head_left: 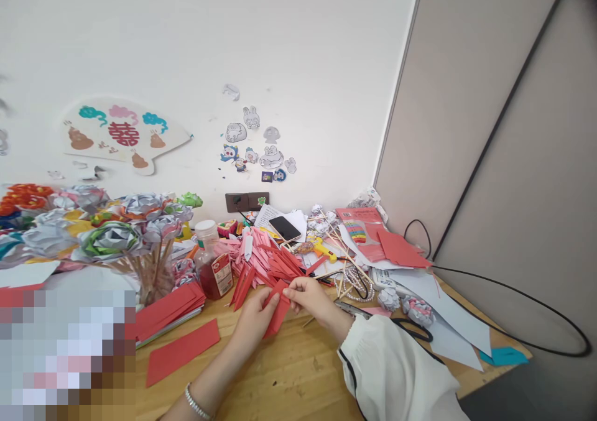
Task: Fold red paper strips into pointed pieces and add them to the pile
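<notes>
Both hands meet over the near middle of the wooden table, at a piece of red paper (278,321) that hangs below the fingers. My left hand (258,314) pinches its left side, thumb on top. My right hand (306,298) grips its upper right edge between thumb and curled fingers. The paper looks folded, though the fingers cover its upper part. Just beyond the hands lies a heap of folded pink and red paper strips (254,256). A flat red paper rectangle (183,351) rests to the left, near a stack of red paper (170,309).
Paper flowers (112,240) on sticks crowd the left. A jar of red-brown contents (215,275) stands beside the heap. Behind are a phone (285,228) and a yellow glue gun (323,249). Black-handled scissors (413,329), bead strings (354,284) and white paper (448,303) lie right.
</notes>
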Tool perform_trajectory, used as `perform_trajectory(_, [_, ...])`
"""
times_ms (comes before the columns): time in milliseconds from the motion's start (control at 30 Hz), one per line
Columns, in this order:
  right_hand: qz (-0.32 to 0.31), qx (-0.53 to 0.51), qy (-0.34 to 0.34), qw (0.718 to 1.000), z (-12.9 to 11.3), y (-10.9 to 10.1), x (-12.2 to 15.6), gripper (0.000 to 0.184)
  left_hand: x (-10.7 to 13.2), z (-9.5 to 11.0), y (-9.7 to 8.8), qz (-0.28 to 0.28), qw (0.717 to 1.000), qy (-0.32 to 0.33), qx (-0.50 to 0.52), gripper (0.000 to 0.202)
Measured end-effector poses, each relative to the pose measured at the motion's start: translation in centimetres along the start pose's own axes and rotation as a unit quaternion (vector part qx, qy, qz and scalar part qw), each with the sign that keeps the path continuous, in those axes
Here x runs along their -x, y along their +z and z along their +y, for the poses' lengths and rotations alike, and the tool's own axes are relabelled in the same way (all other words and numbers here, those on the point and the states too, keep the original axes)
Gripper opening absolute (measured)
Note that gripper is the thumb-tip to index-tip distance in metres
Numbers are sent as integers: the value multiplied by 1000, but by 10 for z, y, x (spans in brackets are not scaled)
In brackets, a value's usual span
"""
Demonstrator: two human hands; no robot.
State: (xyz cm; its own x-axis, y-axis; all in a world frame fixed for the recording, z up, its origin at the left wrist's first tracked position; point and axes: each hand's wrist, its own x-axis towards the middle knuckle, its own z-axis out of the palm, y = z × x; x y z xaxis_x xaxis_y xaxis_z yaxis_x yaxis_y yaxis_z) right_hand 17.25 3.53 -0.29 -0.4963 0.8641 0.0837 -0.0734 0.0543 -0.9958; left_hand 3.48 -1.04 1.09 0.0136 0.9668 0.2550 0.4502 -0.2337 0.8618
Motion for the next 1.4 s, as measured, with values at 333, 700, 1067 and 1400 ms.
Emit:
perform_trajectory(333, [11,40,-21,999,2,1,-2,32,1,0,1,4,999,7,-52,26])
perform_trajectory(700, [-48,165,-67,983,1,1,3,35,2,1,0,62,997,8,-51,24])
perform_trajectory(1067, [-59,150,-69,985,3,0,2,33,1,2,-4,12,999,7,-45,23])
perform_trajectory(1400, [-54,184,-82,978,4,1,1,26,1,-2,0,33,999,-11,13,27])
